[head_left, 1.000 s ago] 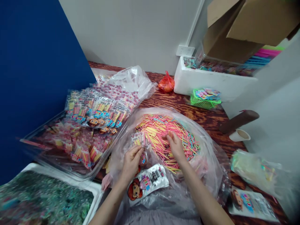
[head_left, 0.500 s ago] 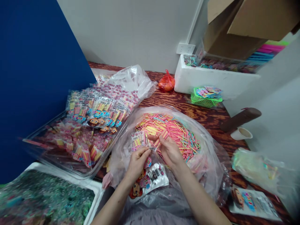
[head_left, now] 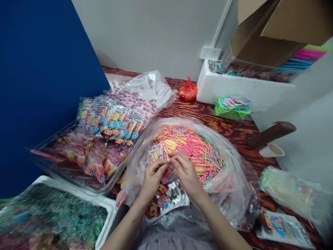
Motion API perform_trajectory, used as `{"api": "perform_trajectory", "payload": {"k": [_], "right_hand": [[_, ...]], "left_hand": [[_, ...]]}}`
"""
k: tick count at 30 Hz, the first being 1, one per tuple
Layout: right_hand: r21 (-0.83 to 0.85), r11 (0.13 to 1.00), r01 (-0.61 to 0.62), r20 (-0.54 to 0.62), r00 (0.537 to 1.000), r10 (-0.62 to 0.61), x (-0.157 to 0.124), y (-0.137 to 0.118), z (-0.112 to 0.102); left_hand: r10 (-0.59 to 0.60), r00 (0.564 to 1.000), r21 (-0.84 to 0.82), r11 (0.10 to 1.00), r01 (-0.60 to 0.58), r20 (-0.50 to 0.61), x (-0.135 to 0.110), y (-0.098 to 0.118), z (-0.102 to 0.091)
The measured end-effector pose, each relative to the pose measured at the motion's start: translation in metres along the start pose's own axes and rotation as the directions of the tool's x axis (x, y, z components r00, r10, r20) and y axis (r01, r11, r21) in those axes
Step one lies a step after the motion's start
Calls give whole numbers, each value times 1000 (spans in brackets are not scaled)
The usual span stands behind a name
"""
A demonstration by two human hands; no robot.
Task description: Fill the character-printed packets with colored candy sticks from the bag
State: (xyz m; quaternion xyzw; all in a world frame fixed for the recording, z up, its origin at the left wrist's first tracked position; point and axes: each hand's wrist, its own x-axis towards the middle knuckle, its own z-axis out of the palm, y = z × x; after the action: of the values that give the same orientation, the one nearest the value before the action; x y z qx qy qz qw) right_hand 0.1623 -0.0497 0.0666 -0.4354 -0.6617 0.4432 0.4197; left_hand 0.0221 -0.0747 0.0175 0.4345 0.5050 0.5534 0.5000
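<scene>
My left hand (head_left: 154,176) and my right hand (head_left: 186,173) meet with fingertips pinched at the top edge of a small clear packet (head_left: 168,174). Pink sticks show inside the packet, partly hidden by my fingers. Behind my hands a large clear plastic bag (head_left: 238,170) lies open around a heap of thin pink, yellow and green sticks (head_left: 188,140). Filled printed packets (head_left: 154,152) rest on its left side. Under my hands, close to my lap, lies a silver printed pouch (head_left: 177,198) with a cartoon face.
At left, a clear tray (head_left: 104,191) bears filled packets (head_left: 111,118). A white foam box (head_left: 110,210) sits at front left, another foam box (head_left: 234,85) at back right. A green basket (head_left: 231,113), red bag (head_left: 188,92), paper cup (head_left: 272,150) and printed pouch (head_left: 286,227) stand around.
My right hand, which held a few pink and yellow sticks, has come left to the packet's top beside my left hand. The sticks now show within the packet. The view has shifted slightly.
</scene>
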Motion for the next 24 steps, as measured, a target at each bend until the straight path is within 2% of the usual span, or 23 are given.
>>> {"api": "perform_trajectory", "payload": {"k": [2,5,8,11,13,14,15,18,19,21,24], "right_hand": [[-78,996,42,17,999,-41,-3,3,9],[-142,986,87,-26,995,-91,-10,2,22],[-166,980,110,-27,993,-116,-16,2,32],[-79,995,53,3,999,-53,-11,15,26],[-160,987,-12,-54,999,3,-1,32,13],[-294,955,-46,-102,995,16,5,41,5],[-459,884,-88,-133,991,30,11,51,-3],[-818,558,-143,-92,989,118,27,76,-21],[-879,461,-121,-60,988,145,30,81,-22],[-943,328,-54,5,984,176,35,86,-20],[-971,239,3,52,978,203,41,87,-11]], "left_hand": [[-34,998,-49,998,32,-50,0,-2,-3],[-93,987,-163,984,71,-130,1,-7,-11],[-121,980,-249,965,79,-157,2,-9,-18],[-155,971,-289,952,98,-181,8,-9,-24],[-155,958,-284,955,83,-240,15,-12,-28],[-149,950,-277,958,71,-275,20,-15,-29],[-145,940,-270,961,60,-308,25,-19,-31],[-151,908,-257,965,50,-391,39,-32,-35],[-155,902,-249,967,54,-403,42,-36,-35],[-158,898,-225,972,68,-411,46,-41,-35],[-137,895,-161,984,74,-424,43,-42,-32]]}}
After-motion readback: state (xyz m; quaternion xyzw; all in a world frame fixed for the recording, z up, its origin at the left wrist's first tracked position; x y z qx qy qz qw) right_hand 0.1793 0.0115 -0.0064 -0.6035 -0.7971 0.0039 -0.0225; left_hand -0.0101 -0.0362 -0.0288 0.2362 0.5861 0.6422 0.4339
